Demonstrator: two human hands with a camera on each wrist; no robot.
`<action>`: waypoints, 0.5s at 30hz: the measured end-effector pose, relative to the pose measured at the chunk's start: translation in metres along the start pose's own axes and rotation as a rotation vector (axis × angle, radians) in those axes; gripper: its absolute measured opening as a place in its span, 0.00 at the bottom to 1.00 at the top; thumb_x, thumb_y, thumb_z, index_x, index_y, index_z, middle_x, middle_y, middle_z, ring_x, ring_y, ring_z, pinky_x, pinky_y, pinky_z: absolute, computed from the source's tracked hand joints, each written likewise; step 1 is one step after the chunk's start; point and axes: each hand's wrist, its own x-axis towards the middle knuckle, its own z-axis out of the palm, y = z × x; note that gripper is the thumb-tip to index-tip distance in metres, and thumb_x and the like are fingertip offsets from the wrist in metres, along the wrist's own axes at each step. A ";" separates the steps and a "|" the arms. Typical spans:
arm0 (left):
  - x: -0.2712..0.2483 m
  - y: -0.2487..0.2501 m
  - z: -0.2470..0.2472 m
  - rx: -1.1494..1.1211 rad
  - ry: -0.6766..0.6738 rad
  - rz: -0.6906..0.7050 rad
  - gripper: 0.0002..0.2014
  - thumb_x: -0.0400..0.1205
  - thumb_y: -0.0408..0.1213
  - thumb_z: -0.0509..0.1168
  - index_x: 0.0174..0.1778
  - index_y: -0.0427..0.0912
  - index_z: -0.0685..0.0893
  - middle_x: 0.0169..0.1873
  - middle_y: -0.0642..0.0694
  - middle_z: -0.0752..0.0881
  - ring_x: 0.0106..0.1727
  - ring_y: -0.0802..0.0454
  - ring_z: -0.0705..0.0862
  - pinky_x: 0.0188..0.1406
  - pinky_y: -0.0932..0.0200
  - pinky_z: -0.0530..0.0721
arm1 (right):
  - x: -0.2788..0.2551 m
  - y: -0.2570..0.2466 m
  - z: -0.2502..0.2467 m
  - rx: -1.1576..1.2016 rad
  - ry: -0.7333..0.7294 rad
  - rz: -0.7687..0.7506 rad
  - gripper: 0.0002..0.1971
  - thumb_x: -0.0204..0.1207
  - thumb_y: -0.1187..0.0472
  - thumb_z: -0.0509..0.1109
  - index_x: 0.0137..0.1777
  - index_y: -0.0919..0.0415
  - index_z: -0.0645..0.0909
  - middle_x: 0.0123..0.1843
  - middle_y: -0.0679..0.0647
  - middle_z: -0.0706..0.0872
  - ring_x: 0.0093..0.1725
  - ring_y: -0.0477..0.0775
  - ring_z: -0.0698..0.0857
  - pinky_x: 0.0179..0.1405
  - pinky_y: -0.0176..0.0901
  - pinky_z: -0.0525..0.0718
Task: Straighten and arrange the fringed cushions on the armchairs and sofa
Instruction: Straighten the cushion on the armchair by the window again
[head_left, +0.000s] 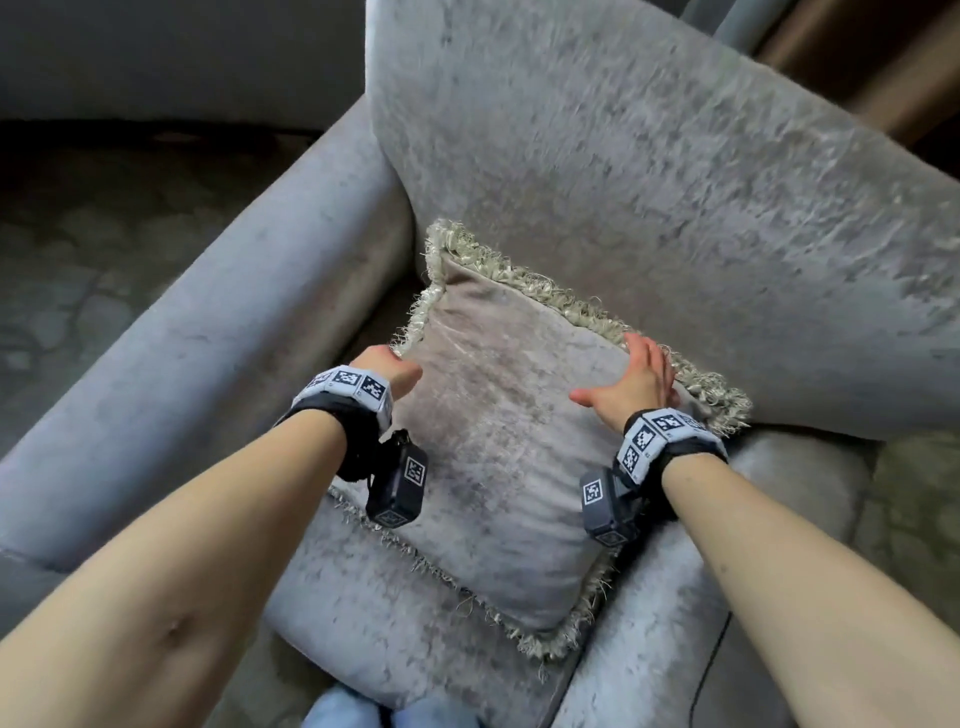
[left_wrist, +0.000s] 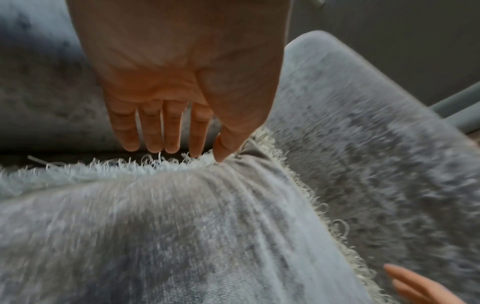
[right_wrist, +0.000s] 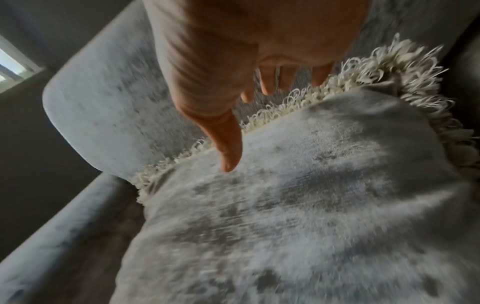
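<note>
Velvet-soft and light, the fringed cushion on the armchair seat is best taken by its side edges, where the left hand and right hand are laid with fingers straight.

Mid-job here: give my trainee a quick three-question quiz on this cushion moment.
1. True or false: the fringed cushion leans against the armchair backrest.
2. Which hand is at the cushion's top edge: A left hand, B right hand, C neither?
3. Fill in: the left hand's fingers are ____, not curled.

Key: 1 true; 2 B; 3 straight.
</note>
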 end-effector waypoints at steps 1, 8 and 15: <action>0.008 0.001 0.006 -0.009 -0.019 -0.012 0.11 0.73 0.45 0.69 0.43 0.41 0.84 0.45 0.41 0.88 0.46 0.43 0.84 0.44 0.58 0.76 | 0.012 0.002 0.005 -0.033 -0.034 -0.008 0.55 0.55 0.45 0.85 0.82 0.48 0.60 0.84 0.49 0.59 0.84 0.54 0.55 0.82 0.57 0.57; 0.053 0.008 0.045 -0.026 -0.042 -0.119 0.44 0.48 0.56 0.83 0.60 0.50 0.75 0.61 0.44 0.78 0.63 0.44 0.79 0.67 0.50 0.79 | 0.060 0.010 0.041 -0.037 -0.195 0.092 0.65 0.50 0.47 0.88 0.84 0.47 0.51 0.86 0.49 0.49 0.85 0.57 0.53 0.82 0.65 0.50; 0.074 -0.004 0.072 -0.011 -0.006 -0.205 0.67 0.38 0.67 0.80 0.74 0.40 0.71 0.70 0.42 0.77 0.71 0.43 0.77 0.71 0.51 0.77 | 0.081 0.014 0.052 -0.180 -0.173 0.103 0.63 0.44 0.40 0.87 0.79 0.48 0.57 0.80 0.53 0.62 0.80 0.61 0.60 0.75 0.69 0.63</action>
